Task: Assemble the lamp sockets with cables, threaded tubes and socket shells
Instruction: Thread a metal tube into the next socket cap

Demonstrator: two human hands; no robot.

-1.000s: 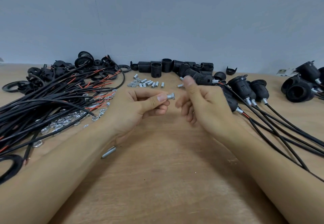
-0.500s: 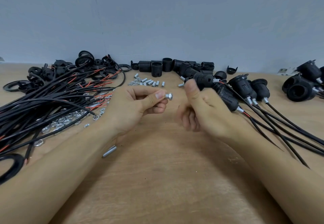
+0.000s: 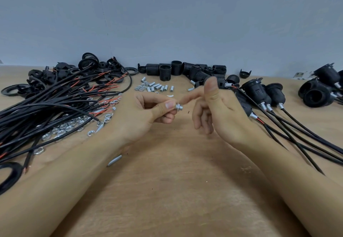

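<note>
Silver-coloured and short, a threaded tube [image 3: 178,107] with a nut run onto it is pinched between thumb and forefinger of the left hand [image 3: 148,114], held above the middle of the wooden worktop [image 3: 185,190]. The right hand [image 3: 220,110] carries nothing: its forefinger is stretched out so that the tip touches the nut end of the tube, the thumb stands upright, and the remaining fingers are loosely curled. Judged from this pose, the step in hand is spinning the nut along the thread, an early stage of building one more socket.

Finished work lies to the right: several assembled lamp sockets [image 3: 258,92] with metal necks and trailing black leads are grouped just beyond the right hand, and a further cluster [image 3: 319,92] lies at the far right edge. Their exact number cannot be told.

Much stock remains. A large bundle of black cables [image 3: 46,106] with red conductors at the stripped ends covers the left of the worktop. Loose nuts [image 3: 65,127] are scattered under and beside that bundle. Spare threaded tubes [image 3: 157,87] lie in a small heap at centre rear, and empty ribbed socket shells [image 3: 176,68] stand against the wall behind them. Black rings and caps [image 3: 89,64] are piled at left rear. One longer screw-like piece [image 3: 114,160] lies beside the left forearm.

By this evidence the task is only partly complete, with the greater share of cables unassembled.
</note>
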